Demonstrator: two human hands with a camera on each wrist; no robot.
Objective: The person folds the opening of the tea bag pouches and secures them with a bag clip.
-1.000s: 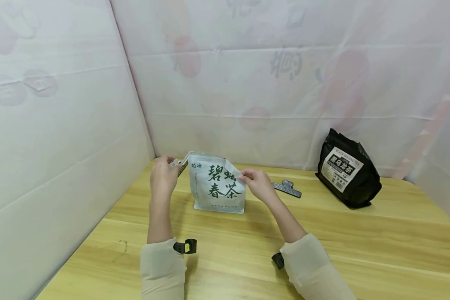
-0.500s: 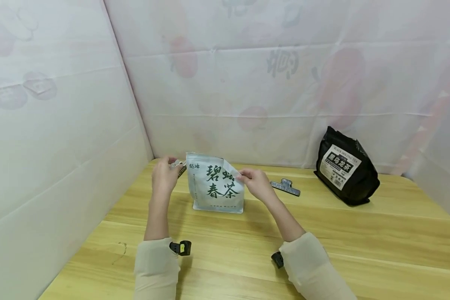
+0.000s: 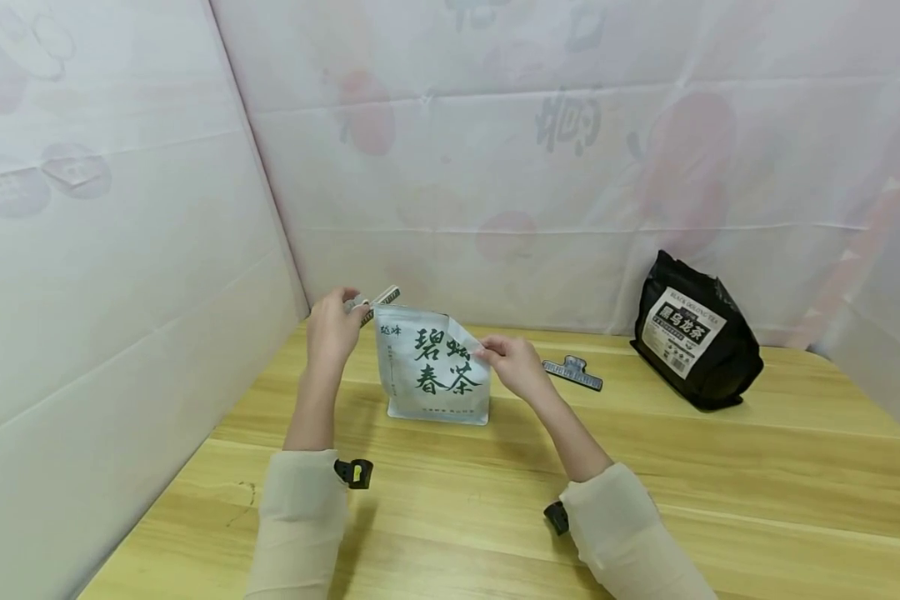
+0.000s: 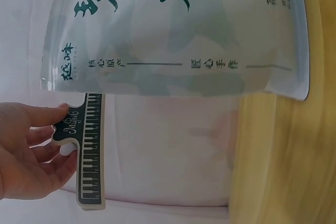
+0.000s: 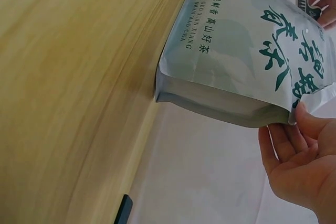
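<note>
A pale blue-white tea bag (image 3: 432, 367) with green characters stands upright on the table. My right hand (image 3: 516, 365) pinches its upper right side, where the bag creases; in the right wrist view the thumb (image 5: 310, 121) lies on the front and the fingers behind. To the left of the bag, my left hand (image 3: 333, 329) holds a clip (image 4: 92, 153) with a piano-key pattern and the word Music, thumb on one handle. The clip's long bar sits at the bag's top left corner, partly behind it in the head view; whether it touches the bag I cannot tell.
A second piano-pattern clip (image 3: 573, 372) lies on the wooden table (image 3: 450, 500), right of my right hand. Farther right stands a black oolong tea bag (image 3: 693, 333) with a white label, leaning slightly. A pale printed cloth (image 3: 450, 167) hangs behind and along the left.
My left hand has risen slightly, and the clip in it now shows above the bag's top left corner, tilted up to the right. The right hand keeps its pinch on the bag.
</note>
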